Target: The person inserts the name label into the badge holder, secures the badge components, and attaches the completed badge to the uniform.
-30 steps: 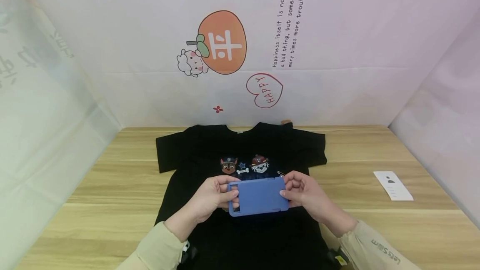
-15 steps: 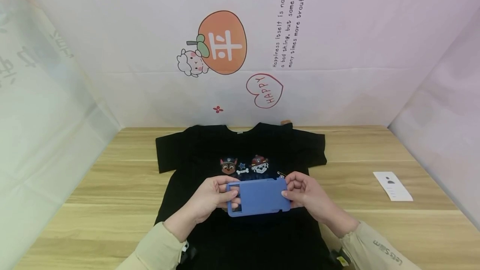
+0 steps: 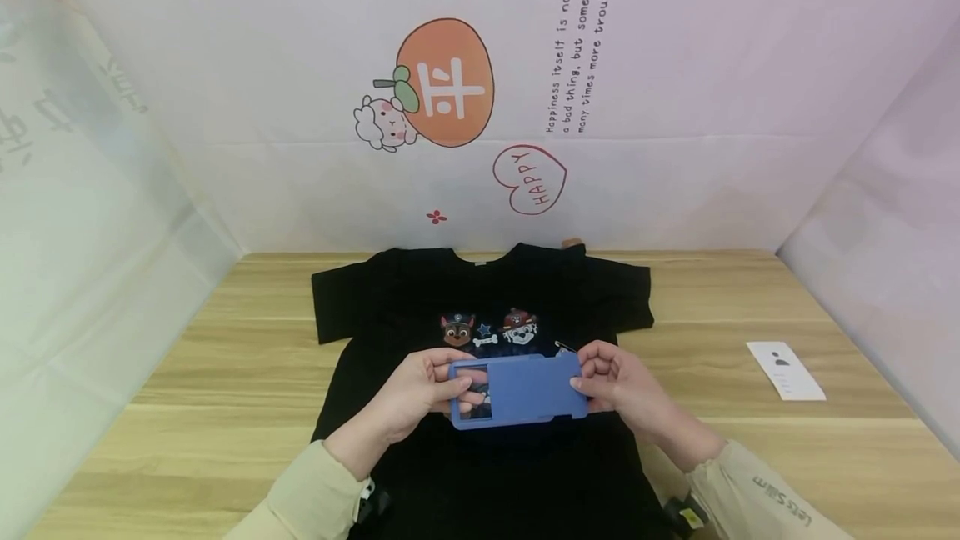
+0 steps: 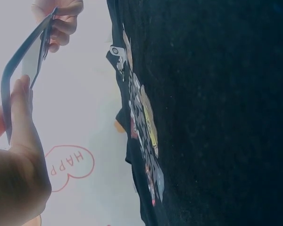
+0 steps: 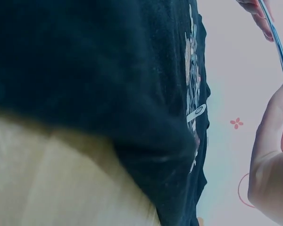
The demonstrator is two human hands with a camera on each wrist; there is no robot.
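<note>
A blue card holder [image 3: 525, 390], a frame with a sliding panel, is held flat-side up above the black T-shirt [image 3: 495, 482]. My left hand [image 3: 420, 394] pinches the frame's left end, its fingers showing through the opening there. At the right end my right hand [image 3: 622, 386] pinches the panel, which sticks out past the frame. In the left wrist view the holder [image 4: 26, 52] appears edge-on between both hands. A small clip [image 5: 196, 113] shows against the shirt in the right wrist view; whether it is attached to the holder I cannot tell.
A white card [image 3: 786, 371] with a printed person icon lies on the wooden table [image 3: 720, 298] to the right. Cartoon dogs [image 3: 519, 328] are printed on the shirt. A small brown thing [image 3: 572, 242] sits behind its shoulder. A printed white curtain [image 3: 675, 107] stands behind.
The panel has slid to the right with my right hand, and the opening at the left end of the frame has widened. My left hand has stayed nearly in place.
</note>
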